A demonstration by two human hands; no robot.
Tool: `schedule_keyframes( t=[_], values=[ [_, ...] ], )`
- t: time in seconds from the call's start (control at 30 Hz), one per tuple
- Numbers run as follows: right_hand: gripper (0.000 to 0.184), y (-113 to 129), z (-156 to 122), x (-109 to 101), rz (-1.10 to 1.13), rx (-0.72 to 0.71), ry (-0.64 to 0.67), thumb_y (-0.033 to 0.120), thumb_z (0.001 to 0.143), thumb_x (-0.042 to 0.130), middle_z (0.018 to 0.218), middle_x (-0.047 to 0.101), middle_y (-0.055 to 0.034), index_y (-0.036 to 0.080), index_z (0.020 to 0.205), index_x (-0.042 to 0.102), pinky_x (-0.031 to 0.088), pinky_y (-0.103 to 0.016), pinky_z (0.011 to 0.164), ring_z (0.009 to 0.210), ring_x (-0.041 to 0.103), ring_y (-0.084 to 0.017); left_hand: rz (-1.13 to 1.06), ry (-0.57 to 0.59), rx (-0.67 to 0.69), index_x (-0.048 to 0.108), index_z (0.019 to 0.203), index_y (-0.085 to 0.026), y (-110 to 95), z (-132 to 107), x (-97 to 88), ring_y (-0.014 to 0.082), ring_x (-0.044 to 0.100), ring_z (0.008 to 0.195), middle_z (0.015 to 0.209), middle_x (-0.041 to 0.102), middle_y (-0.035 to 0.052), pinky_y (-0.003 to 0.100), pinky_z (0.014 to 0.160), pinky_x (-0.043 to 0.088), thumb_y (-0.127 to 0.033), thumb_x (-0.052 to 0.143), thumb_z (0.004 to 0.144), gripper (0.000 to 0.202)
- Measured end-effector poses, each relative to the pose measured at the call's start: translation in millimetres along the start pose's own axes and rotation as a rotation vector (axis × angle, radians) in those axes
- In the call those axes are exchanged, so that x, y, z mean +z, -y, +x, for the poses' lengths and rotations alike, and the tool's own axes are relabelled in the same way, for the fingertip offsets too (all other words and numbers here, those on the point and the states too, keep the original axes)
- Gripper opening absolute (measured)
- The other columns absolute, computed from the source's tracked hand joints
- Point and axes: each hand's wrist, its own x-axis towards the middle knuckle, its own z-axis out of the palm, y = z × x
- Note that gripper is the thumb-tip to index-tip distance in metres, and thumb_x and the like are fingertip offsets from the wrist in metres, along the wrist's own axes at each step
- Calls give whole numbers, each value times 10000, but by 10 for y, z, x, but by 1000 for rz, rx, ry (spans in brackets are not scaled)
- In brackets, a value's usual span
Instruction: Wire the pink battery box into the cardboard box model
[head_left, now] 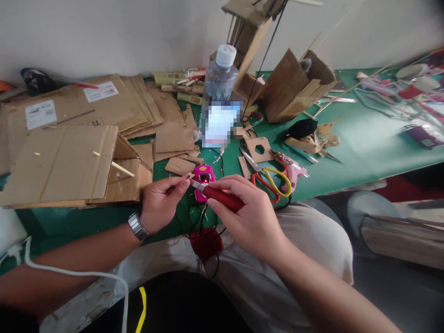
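Note:
My right hand (251, 215) is closed around a red-handled knife (222, 196), its short blade pointing left. My left hand (161, 201), with a metal watch (138, 226) on the wrist, pinches a thin wooden stick (189, 176) at the blade's tip. Both hands hover over my lap at the front edge of the green table (364, 138). Just behind them stands a small pink device (204, 178) with a black cord running down to my lap.
Flattened cardboard sheets (69, 138) cover the table's left. A water bottle (219, 92) stands at the centre back. Yellow-and-red scissors (268, 178), a pink glue gun (293, 171) and cardboard scraps lie to the right. A white cable (76, 273) crosses my left arm.

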Motion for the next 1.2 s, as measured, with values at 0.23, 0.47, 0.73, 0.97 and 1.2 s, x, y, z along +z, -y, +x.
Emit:
schedule_keyframes(
  t=[0.23,0.47,0.73,0.97,1.2],
  values=[
    [257,-50,-59,43,-178,-208,-34,78,985,621,1167,727,-86,212,1138,778,638,-296,879,1013,750,-181,33,6,-1,872,1068,-206,27,-2,-10,178,721,712,772,805,55,268,632,563,-430,791,887,299],
    [193,-21,-1,27,-14,-27,14,126,916,738,1072,761,-71,201,1093,749,630,-352,912,1010,748,-214,20,4,12,872,1029,-207,-2,11,-8,165,696,664,736,786,50,265,597,535,-448,790,893,289],
    [282,-57,-42,34,-239,-232,-54,81,1005,594,1172,751,-76,235,1113,803,649,-322,844,989,760,-182,-1,-4,-20,868,1037,-195,7,13,10,166,689,655,694,766,39,264,586,538,-484,816,854,346],
    [278,-63,-56,67,-288,-292,-95,79,1002,604,1133,729,-95,210,1134,812,650,-312,845,955,748,-178,-72,-6,-52,863,1056,-192,46,21,21,161,711,690,776,802,55,263,616,564,-506,832,838,384],
    [315,-10,-4,8,-134,-95,3,224,1064,533,1144,763,-143,130,1270,752,637,-351,864,992,764,-228,-116,-32,-54,858,1022,-187,41,35,19,164,723,685,813,814,69,266,602,573,-546,879,780,434]
  ],
)
